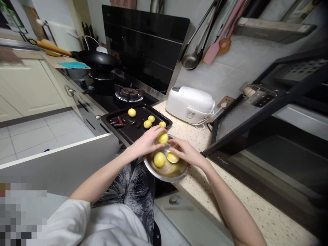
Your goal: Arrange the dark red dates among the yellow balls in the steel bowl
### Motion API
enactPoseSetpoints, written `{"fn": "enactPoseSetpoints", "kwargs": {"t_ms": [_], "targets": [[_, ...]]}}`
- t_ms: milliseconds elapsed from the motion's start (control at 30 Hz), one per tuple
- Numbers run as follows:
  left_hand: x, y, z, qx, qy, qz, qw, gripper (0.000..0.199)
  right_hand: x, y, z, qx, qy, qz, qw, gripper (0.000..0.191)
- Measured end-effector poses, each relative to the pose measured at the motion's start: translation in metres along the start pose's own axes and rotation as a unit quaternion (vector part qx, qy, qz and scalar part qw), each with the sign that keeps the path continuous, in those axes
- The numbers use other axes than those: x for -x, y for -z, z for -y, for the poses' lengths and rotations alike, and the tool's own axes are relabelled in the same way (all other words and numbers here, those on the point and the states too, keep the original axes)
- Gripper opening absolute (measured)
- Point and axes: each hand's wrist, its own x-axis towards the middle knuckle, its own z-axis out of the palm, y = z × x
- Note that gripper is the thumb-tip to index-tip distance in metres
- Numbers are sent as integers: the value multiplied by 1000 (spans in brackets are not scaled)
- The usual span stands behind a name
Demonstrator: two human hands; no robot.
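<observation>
A round yellow fruit, which looks like a lemon (163, 138), is gripped between the thumb and fingers of my left hand (151, 139), above the far-left rim of a metal bowl (167, 178). Shallow water appears to cover the bowl's bottom. Inside it are a second lemon (159, 160) and a third lemon (173, 157). My right hand (186, 152) reaches over the bowl with its fingers apart, the thumb at the third lemon's top edge. Contact there is unclear. Beyond the bowl, a black baking tray (123, 136) carries several lemons (132, 112) and dark reddish-purple elongated pieces (118, 122).
A white appliance (189, 104) with a cord stands behind the bowl. To the right is a black oven with its door raised (256, 99). A gas burner (129, 92) and a black wok (97, 58) are at the back left. An open drawer (64, 160) juts out left.
</observation>
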Motion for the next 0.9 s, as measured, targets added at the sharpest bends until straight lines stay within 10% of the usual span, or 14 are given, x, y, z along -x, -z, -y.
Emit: {"fn": "enactPoseSetpoints", "kwargs": {"t_ms": [267, 900], "targets": [[12, -23, -12, 8, -13, 31, 999, 47, -1, -7, 12, -127, -34, -34, 991, 44], [45, -15, -33, -84, 40, 92, 991, 22, 2, -7, -2, 36, -20, -18, 999, 24]]}}
